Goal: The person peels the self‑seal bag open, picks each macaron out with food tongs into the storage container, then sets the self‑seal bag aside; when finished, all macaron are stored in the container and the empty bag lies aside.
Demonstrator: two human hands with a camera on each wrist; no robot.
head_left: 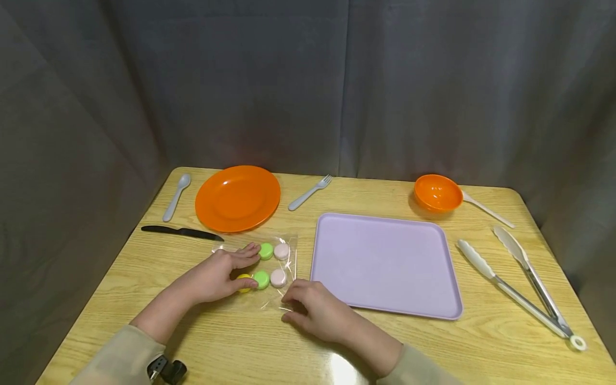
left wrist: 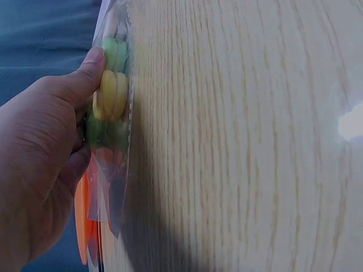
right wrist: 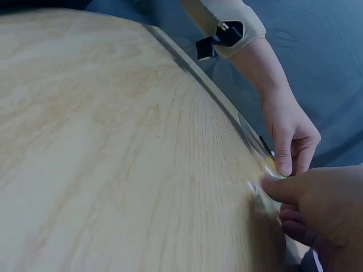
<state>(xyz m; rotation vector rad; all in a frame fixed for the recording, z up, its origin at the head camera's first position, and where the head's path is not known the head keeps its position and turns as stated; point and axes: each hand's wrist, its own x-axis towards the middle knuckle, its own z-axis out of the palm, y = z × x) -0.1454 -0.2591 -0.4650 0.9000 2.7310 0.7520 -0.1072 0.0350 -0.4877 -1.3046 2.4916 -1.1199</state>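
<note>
Resting our left hand point(head_left: 220, 275), fingers extended, on the clear bag point(head_left: 271, 265) of macarons point(head_left: 262, 279), we see the bag on the table point(head_left: 240, 345) at seven o'clock from the head view's centre. Our right hand point(head_left: 317, 311) curves at the bag's four-o'clock corner; whether it pinches, we cannot tell. A lilac tray point(head_left: 385, 267) lies at three o'clock from the bag.

yellow macaron point(head_left: 244, 290): partly hidden, left grip point(head_left: 218, 275) | right sleeve point(head_left: 417, 368): cut off

Dark grey curtains point(head_left: 255, 80) with soft vertical folds hang behind and beside a pale wood-grain counter point(head_left: 269, 353), whose near surface reflects a bright white glare point(head_left: 343, 369).
</note>
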